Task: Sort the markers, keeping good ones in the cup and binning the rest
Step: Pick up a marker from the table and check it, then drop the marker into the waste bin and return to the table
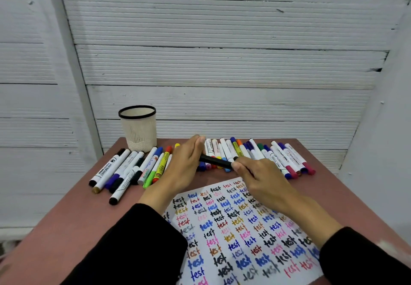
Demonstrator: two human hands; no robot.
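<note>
A black marker (215, 161) is held level above the table between my two hands. My left hand (185, 164) wraps its left end, fingers curled round it. My right hand (258, 177) pinches its right end with thumb and fingers. Behind them a long row of markers (255, 151) lies across the back of the table, with a second group of markers (131, 169) at the left. The white mesh cup (139, 128) with a black rim stands at the back left and looks empty from here.
A white sheet (235, 229) covered with the word "test" in many colours lies on the reddish-brown table (89, 218) under my forearms. White panelled walls close in behind and on both sides. No bin is in view.
</note>
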